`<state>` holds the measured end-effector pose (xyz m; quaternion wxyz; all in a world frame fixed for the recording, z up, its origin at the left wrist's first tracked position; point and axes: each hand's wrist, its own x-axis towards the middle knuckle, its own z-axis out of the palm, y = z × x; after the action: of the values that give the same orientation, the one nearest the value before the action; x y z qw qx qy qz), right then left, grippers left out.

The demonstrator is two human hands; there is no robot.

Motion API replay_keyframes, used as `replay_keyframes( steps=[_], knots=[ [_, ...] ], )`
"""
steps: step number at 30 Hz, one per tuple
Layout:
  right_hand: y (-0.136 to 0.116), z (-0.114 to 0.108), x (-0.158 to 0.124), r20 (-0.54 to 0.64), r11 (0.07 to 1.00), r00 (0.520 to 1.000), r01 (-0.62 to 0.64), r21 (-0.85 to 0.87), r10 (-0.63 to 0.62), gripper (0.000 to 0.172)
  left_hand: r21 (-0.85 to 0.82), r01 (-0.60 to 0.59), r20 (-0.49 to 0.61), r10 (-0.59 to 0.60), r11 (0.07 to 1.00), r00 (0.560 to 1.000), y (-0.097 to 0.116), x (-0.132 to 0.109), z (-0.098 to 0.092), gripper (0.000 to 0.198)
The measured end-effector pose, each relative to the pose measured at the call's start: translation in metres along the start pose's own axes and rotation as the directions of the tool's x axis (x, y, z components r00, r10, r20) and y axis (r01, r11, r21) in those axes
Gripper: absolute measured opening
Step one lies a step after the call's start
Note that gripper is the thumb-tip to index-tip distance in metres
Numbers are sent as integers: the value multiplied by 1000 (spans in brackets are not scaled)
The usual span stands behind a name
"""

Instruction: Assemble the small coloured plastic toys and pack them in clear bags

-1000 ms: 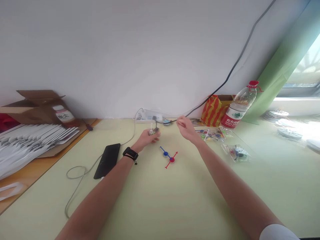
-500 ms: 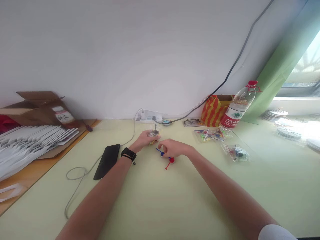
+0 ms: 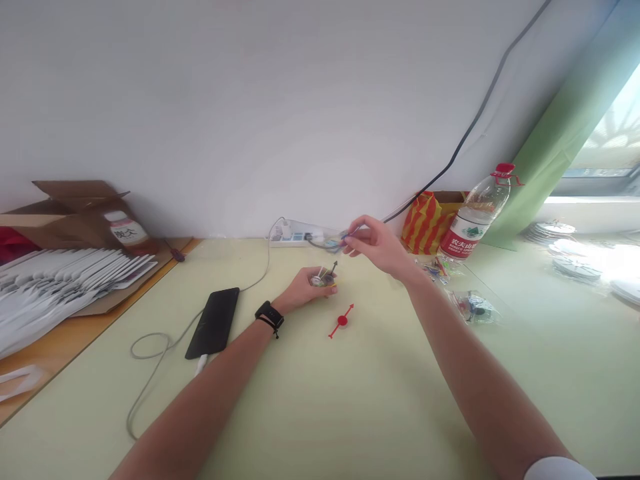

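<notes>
My left hand (image 3: pixel 306 288) is closed round several small arrow spinners (image 3: pixel 319 280), a white, a dark grey and a yellow one among them, just over the table. The dark arrow tip sticks up past my fingers. Raised to the right, my right hand (image 3: pixel 374 245) pinches a blue arrow spinner (image 3: pixel 345 236) between thumb and fingertips; only part of it shows. On the table below both hands lies a red arrow spinner (image 3: pixel 343 321), a round disc with an arrow across it, touched by neither hand.
A black phone (image 3: pixel 214 323) on a cable lies left of my left forearm. A power strip (image 3: pixel 293 238) sits against the wall. On the right are a water bottle (image 3: pixel 470 227), a striped bag (image 3: pixel 425 223) and a plastic packet (image 3: pixel 475 307). White pieces (image 3: pixel 75 283) are stacked far left.
My right hand has picked the blue arrow spinner off the table and lifted it up and to the right. My left hand has shifted slightly right with its spinners. The red one stays put.
</notes>
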<state>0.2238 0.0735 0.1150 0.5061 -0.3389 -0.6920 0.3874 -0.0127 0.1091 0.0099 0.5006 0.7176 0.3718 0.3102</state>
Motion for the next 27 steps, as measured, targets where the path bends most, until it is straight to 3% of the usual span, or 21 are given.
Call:
replay_keyframes(
  steps=[4,7,12,15,20,24,27],
  knots=[
    [2,0,2,-96,992,995,20,-121,-32,24,62,-109,-49,113,992,992,-5,3,8,49],
    [10,1,4,-69,968,996,30,-248,-48,18,110,-151,-87,161,982,983,-11,5,12,46],
    [14,6,3,-26,860,983,147,-488,-183,15,158,-169,-159,194,973,968,-14,4,16,41],
    [11,12,1,-6,853,980,171,-493,-200,11,191,-168,-176,202,967,964,-12,3,17,39],
    [-2,17,-4,62,879,990,140,-456,-126,6,198,-171,-189,209,965,960,-12,4,17,36],
    [-16,13,-8,145,886,988,105,-452,-43,11,191,-189,-208,228,963,951,-14,5,18,38],
    [-24,7,-9,136,862,990,87,-498,-21,12,211,-180,-216,226,961,950,-14,5,18,46]
  ],
)
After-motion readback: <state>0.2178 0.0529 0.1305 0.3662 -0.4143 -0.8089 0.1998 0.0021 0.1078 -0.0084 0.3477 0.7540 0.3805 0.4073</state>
